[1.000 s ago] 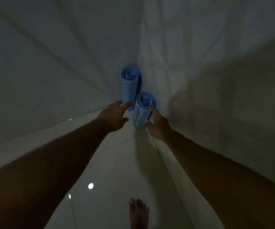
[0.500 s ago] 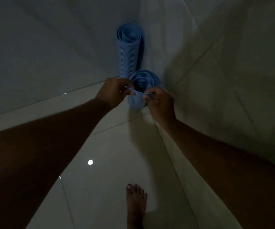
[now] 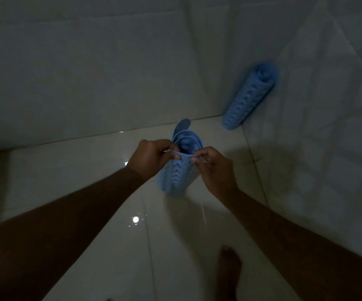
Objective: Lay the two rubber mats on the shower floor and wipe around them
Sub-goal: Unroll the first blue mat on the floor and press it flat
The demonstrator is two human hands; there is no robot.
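Item one: rolled blue rubber mat [image 3: 179, 170], held above the shower floor [image 3: 88, 170] near its back edge, partly uncoiled, loose inner turns showing at the top. Left hand [image 3: 148, 158] pinched on the mat's free outer edge; right hand [image 3: 213, 168] pinched on the same edge just beside it, fingers [image 3: 197, 154] curled tight. Item two: second rolled mat [image 3: 249, 97], standing tilted in the back right corner of the floor, leaning on the wall [image 3: 110, 72], well apart from both hands, untouched. Also present: a bare foot [image 3: 229, 268] on the floor near the front edge. Floor glossy with bright reflections; wet or dry cannot be told. Risks, as judged: the coil may spring back or slip from so narrow a pinch; the mat may drop across the foot; dim light may hide creases that stop it lying flat. No wiping cloth in view.
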